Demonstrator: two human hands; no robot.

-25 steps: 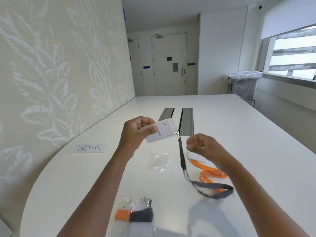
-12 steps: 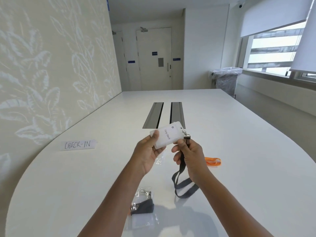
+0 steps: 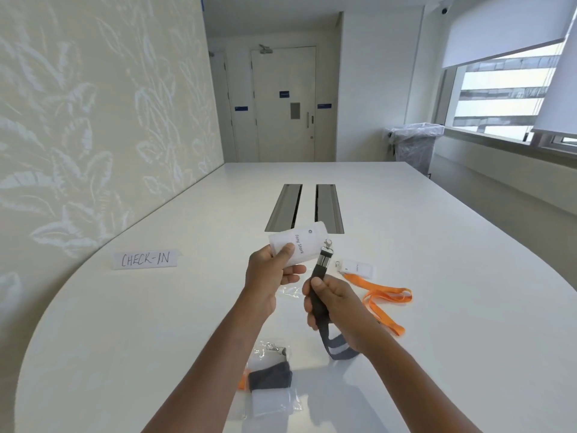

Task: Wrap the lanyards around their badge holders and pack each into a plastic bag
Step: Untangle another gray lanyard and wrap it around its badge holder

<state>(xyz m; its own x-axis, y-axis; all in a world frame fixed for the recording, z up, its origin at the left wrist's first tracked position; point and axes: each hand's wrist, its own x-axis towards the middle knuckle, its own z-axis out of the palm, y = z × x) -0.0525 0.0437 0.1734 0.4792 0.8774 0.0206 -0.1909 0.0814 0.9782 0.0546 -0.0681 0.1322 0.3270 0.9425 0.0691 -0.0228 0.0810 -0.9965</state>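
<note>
My left hand [image 3: 271, 273] pinches a clear badge holder [image 3: 301, 243] with a white name card, held above the table. A dark grey lanyard [image 3: 321, 276] hangs from the holder's metal clip, and my right hand [image 3: 332, 304] grips its strap just below the clip; the loop end dangles under my wrist. An orange lanyard [image 3: 385, 296] with its own badge holder [image 3: 356, 266] lies on the table to the right. An empty clear plastic bag [image 3: 290, 290] lies under my hands. Near the front, a plastic bag [image 3: 270, 378] holds a wrapped grey lanyard, with an orange one beside it.
The white table [image 3: 437, 339] has two grey cable slots [image 3: 307, 206] down its middle. A paper sign reading CHECK-IN [image 3: 145, 259] lies at the left by the patterned wall. A lined bin [image 3: 413, 145] stands beyond the far right corner.
My right hand has slid down the grey strap from the clip and now grips it lower. The view has shifted, showing the orange lanyard and its holder on the right.
</note>
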